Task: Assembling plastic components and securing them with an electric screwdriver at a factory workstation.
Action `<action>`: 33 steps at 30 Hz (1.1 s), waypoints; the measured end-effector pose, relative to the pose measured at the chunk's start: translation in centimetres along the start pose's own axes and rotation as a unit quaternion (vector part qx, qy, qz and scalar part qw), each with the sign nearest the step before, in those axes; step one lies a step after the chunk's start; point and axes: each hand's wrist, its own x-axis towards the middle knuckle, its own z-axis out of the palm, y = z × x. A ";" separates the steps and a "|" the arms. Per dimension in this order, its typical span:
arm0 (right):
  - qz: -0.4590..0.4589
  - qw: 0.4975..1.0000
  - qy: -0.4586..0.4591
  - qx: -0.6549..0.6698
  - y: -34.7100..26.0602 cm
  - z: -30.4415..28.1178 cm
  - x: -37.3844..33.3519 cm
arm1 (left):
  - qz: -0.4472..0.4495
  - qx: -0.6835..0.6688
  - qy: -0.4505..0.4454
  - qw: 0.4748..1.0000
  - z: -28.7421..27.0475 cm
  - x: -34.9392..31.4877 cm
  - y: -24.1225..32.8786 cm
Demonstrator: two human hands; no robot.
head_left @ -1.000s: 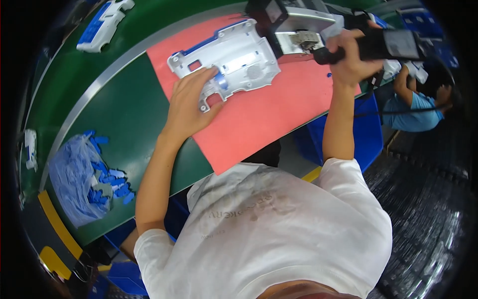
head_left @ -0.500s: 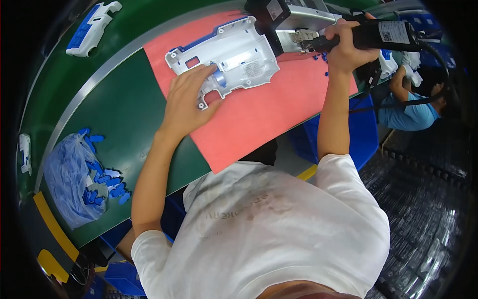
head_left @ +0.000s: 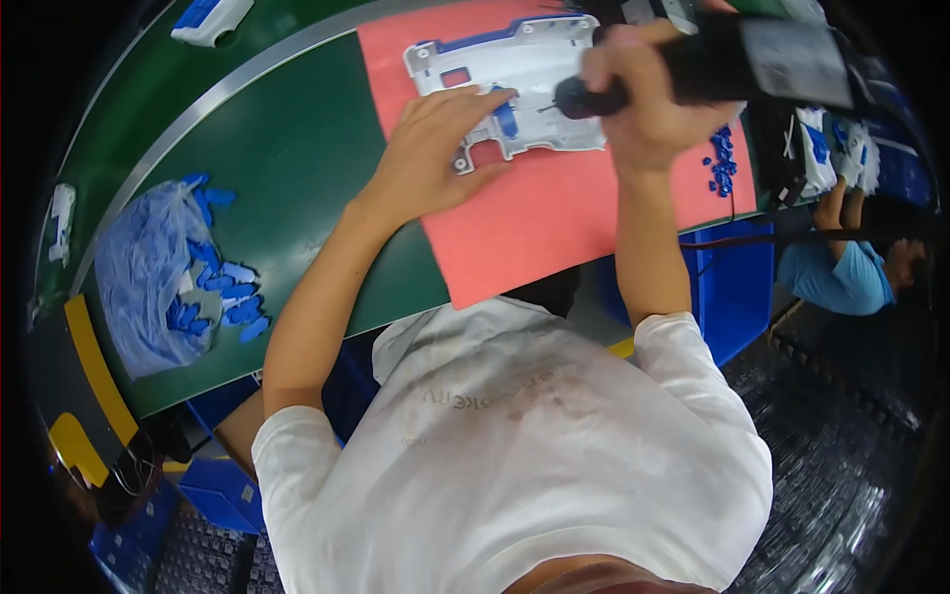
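Note:
On the pink-red mat (head_left: 554, 218) lies a white plastic housing (head_left: 529, 74), its hollow inner side up, with a blue strip along the far edge. My left hand (head_left: 430, 153) grips its near left part, thumb at the near edge and fingertips by a small blue piece (head_left: 506, 117) set inside. In my right hand (head_left: 648, 114) is a black electric screwdriver (head_left: 717, 64), fingers wrapped round its body. Its tip points left over the right half of the housing. Motion blurs this hand and tool; whether the bit touches a screw I cannot tell.
A clear bluish bag (head_left: 148, 277) spills blue plastic pieces (head_left: 237, 290) onto the green table (head_left: 287, 163) at left. Several small blue parts (head_left: 723, 163) lie at the mat's right. Another housing (head_left: 210, 22) sits beyond the metal rail. A co-worker in blue (head_left: 841, 272) works at far right.
My right hand has brought the screwdriver left and nearer, from the metal device beside the housing to above the housing. My left hand keeps its hold. The whole view has shifted.

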 end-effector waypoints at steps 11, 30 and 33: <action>0.070 0.997 0.027 -0.033 2.4 4.0 -1.5 | 0.004 -0.015 0.035 0.999 0.7 -0.6 -1.0; 0.033 0.992 -0.112 -0.057 4.4 1.5 -4.0 | -0.031 -0.045 0.017 0.998 0.7 -0.4 -0.9; 0.029 0.990 -0.105 -0.084 4.1 1.7 -4.4 | -0.028 -0.054 0.012 0.998 0.7 -0.4 -1.1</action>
